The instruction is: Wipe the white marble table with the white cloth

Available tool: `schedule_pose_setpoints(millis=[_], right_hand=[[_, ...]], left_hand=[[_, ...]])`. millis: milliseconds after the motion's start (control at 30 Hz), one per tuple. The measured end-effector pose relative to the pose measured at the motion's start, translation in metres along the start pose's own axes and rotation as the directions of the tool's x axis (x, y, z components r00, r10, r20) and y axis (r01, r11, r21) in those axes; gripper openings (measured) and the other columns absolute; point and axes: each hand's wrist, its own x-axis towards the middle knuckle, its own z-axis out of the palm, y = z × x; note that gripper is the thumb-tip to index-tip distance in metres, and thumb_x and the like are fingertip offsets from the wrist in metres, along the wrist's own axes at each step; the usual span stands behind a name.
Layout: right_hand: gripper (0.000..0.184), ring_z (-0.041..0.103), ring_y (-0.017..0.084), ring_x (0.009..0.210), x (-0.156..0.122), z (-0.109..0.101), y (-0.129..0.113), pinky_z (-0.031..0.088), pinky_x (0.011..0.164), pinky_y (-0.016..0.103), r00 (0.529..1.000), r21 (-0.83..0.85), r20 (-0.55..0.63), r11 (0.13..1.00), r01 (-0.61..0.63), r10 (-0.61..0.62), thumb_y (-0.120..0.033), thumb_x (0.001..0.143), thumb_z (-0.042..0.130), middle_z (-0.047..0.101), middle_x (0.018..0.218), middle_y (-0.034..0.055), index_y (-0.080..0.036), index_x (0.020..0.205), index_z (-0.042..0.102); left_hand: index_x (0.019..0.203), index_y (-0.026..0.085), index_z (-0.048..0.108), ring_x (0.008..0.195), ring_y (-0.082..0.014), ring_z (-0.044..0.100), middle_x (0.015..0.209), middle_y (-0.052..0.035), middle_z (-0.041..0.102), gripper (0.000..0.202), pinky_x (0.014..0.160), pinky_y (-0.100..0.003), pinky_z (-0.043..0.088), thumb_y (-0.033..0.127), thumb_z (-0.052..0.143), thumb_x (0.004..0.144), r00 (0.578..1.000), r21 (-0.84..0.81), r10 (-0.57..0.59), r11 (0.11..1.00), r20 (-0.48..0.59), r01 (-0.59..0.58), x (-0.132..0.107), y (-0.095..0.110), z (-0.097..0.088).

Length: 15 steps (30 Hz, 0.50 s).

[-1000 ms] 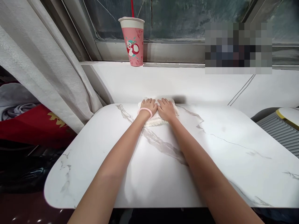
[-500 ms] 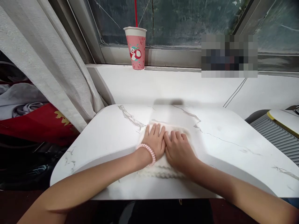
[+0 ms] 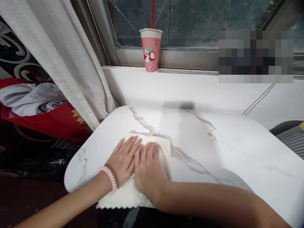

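A white cloth (image 3: 133, 193) with a scalloped edge lies spread on the white marbled table (image 3: 197, 133), its near edge hanging past the table's front. My left hand (image 3: 123, 158), with a pink coil band round the wrist, rests flat on the cloth, fingers stretched out. Right beside it, touching it, my right hand (image 3: 149, 172) presses on the cloth with its fingers laid forward, a little blurred by motion. Neither hand wraps round the cloth; part of it is hidden under the palms.
A pink paper cup (image 3: 151, 52) with a red straw stands on the window ledge behind the table. A pale curtain (image 3: 71, 57) hangs at the left, beside a red bag (image 3: 52, 120) with grey cloth in it. A grey ribbed object (image 3: 291, 139) sits at the right edge.
Both hands and the cloth have slid left and towards me over the table, from its middle to its front left. The view has turned slightly left.
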Motion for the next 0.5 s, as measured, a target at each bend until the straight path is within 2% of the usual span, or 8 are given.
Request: schedule_pose_setpoints(millis=[133,233,300,367,500], right_hand=[[0.054,0.046,0.045,0.126,0.053,0.008,-0.017,0.032,0.104,0.067,0.988,0.206,-0.111,0.97,0.126,-0.105,-0.024,0.089,0.041,0.051,0.134,0.0337,0.006,0.133,0.048],[0.053,0.042,0.04,0.13,0.091,0.02,-0.018,0.026,0.11,0.062,0.981,0.313,-0.174,0.94,0.139,-0.087,-0.029,0.093,0.039,0.048,0.138,0.0301,0.003,0.134,0.047],[0.051,0.042,0.037,0.129,0.112,0.03,-0.009,0.023,0.112,0.059,0.982,0.336,-0.182,0.936,0.104,-0.044,-0.029,0.093,0.04,0.049,0.138,0.0281,0.001,0.133,0.048],[0.048,0.044,0.035,0.127,0.13,0.039,0.009,0.023,0.113,0.057,0.984,0.337,-0.178,0.94,0.053,0.008,-0.029,0.094,0.04,0.051,0.135,0.0259,-0.001,0.131,0.05],[0.038,0.047,0.029,0.121,0.159,0.052,0.06,0.024,0.113,0.048,0.98,0.357,-0.159,0.933,-0.054,0.118,-0.026,0.095,0.038,0.058,0.128,0.018,-0.008,0.122,0.057]], left_hand=[[0.139,0.019,0.051,0.134,-0.0253,0.046,0.142,-0.0096,0.054,0.056,0.114,-0.048,0.033,0.031,0.024,0.091,0.991,0.002,-0.134,0.991,0.001,0.134,-0.009,-0.066,-0.006],[0.136,0.016,0.052,0.131,-0.0262,0.048,0.14,-0.0126,0.055,0.056,0.112,-0.047,0.034,0.033,0.022,0.092,0.984,0.004,-0.179,0.984,-0.022,0.18,0.004,-0.105,-0.004],[0.134,0.016,0.053,0.131,-0.026,0.048,0.139,-0.0126,0.055,0.055,0.112,-0.046,0.034,0.033,0.023,0.092,0.985,0.004,-0.171,0.985,-0.022,0.171,0.027,-0.121,0.0],[0.133,0.016,0.052,0.131,-0.0252,0.048,0.139,-0.012,0.056,0.052,0.112,-0.045,0.033,0.031,0.024,0.092,0.988,0.004,-0.152,0.988,-0.015,0.152,0.059,-0.128,0.006],[0.134,0.013,0.051,0.13,-0.0239,0.048,0.138,-0.0121,0.056,0.049,0.113,-0.04,0.031,0.028,0.028,0.093,0.987,0.0,-0.159,0.987,0.02,0.159,0.135,-0.127,0.017]])
